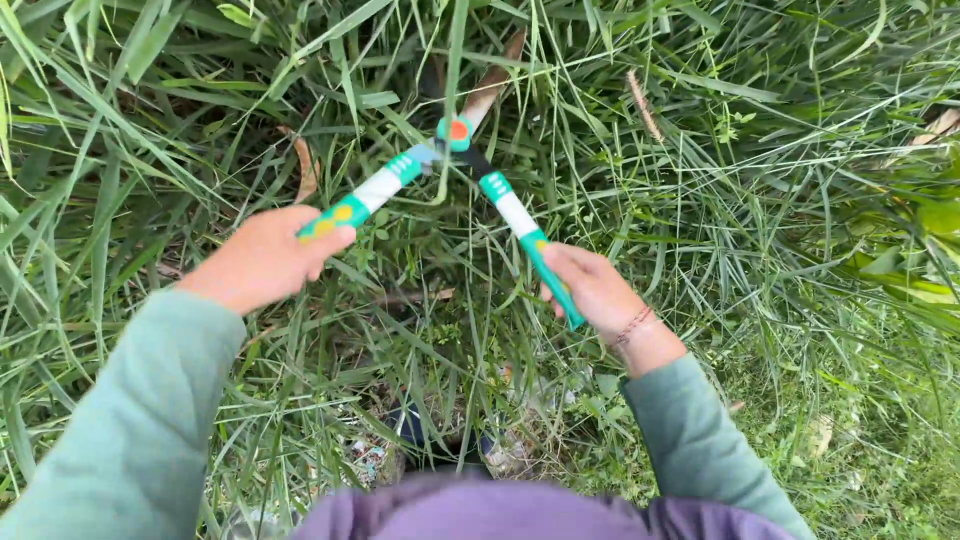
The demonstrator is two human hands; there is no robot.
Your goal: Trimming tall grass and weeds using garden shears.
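Tall grass [700,200] crowds in on every side, leaving little open room around the hedge shears [455,135], whose two spread green-and-white handles are gripped by the closed fingers of the left hand [265,258] and the right hand [595,290], while the blades vanish among the stalks.

Shears [455,150]: handles green & white w/ yellow dots on the grips, pivot teal w/ orange-red centre, blades brownish. Sleeves [140,440] grey-green, lap garment purple. Wrist band [632,325] reddish. Grass [750,150] bright green w/ some dry brown blades.
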